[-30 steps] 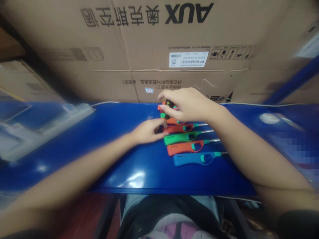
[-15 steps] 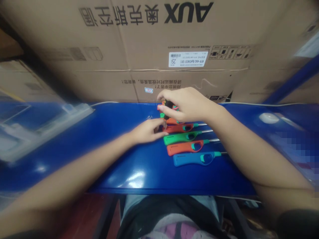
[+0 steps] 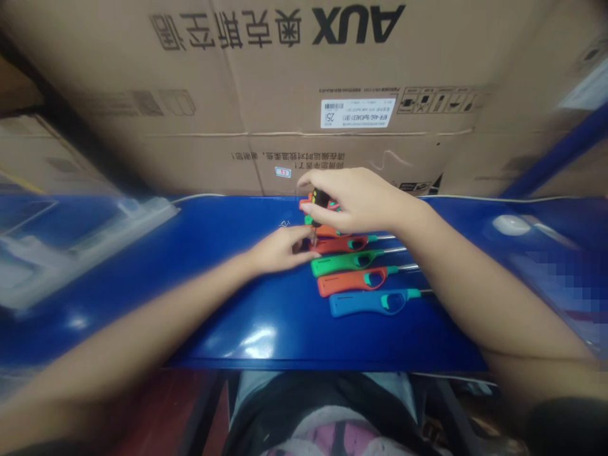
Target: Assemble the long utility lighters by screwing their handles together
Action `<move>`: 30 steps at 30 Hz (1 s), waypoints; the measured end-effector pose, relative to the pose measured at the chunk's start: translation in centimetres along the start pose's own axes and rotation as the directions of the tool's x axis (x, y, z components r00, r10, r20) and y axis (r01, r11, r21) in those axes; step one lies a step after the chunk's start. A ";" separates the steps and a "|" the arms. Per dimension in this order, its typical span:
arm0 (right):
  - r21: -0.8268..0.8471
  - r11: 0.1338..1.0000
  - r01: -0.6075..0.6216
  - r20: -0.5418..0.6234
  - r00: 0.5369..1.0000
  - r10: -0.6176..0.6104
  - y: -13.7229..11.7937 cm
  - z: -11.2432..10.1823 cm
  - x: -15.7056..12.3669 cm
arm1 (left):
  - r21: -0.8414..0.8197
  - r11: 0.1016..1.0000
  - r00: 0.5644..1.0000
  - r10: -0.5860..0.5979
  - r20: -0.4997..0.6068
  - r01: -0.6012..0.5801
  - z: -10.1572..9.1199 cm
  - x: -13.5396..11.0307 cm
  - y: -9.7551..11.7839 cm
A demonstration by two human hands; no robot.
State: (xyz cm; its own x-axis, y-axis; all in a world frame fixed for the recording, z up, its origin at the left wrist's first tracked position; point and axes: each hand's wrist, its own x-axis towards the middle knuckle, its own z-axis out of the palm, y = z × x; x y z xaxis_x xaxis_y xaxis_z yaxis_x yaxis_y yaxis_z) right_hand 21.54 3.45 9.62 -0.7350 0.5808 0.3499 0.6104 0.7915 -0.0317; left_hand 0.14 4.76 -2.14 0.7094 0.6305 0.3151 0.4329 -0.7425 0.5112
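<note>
My right hand (image 3: pixel 354 199) is closed round the black-and-yellow handle of a screwdriver (image 3: pixel 320 199). The shaft points down at the butt end of a red gas lighter (image 3: pixel 338 245); whether its tip touches is too small to tell. At that same end my left hand (image 3: pixel 282 250) pinches the red lighter between thumb and fingers. Nearer to me lie a green lighter (image 3: pixel 335 263), an orange lighter (image 3: pixel 341 283) and a blue lighter (image 3: pixel 356 304), side by side with their metal nozzles to the right. More lighters behind are partly hidden by my right hand.
The lighters lie on a blue tabletop (image 3: pixel 228 304). A large cardboard box (image 3: pixel 266 95) with printed text stands along the back edge. Clear plastic packaging (image 3: pixel 118 234) lies on the left, and a white rounded object (image 3: pixel 511 225) with a cable sits at the right.
Both hands hold nearly the same places. The screwdriver handle appears turned slightly, with more of its yellow marks showing in my right fingers.
</note>
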 end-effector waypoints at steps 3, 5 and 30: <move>-0.004 1.000 0.015 0.008 1.000 -0.015 0.0 0.1 0.0 | -0.003 1.000 1.000 0.002 0.000 -0.002 0.0 0.0 0.0; 0.002 1.000 0.021 0.006 1.000 -0.021 -0.1 0.1 -0.1 | -0.006 1.000 1.000 0.009 0.000 -0.009 0.0 0.0 -0.1; 0.005 0.999 -0.038 0.006 0.999 0.038 -0.4 -0.2 0.0 | 0.014 1.000 1.000 0.008 0.004 -0.008 0.0 -0.1 -0.1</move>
State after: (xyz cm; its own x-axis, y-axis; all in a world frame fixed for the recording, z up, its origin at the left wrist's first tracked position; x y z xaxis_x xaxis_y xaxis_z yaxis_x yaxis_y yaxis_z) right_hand 21.32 3.10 9.83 -0.7132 0.6115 0.3426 0.6364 0.7698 -0.0492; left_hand 0.05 4.80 -2.17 0.7153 0.6233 0.3160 0.4347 -0.7510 0.4970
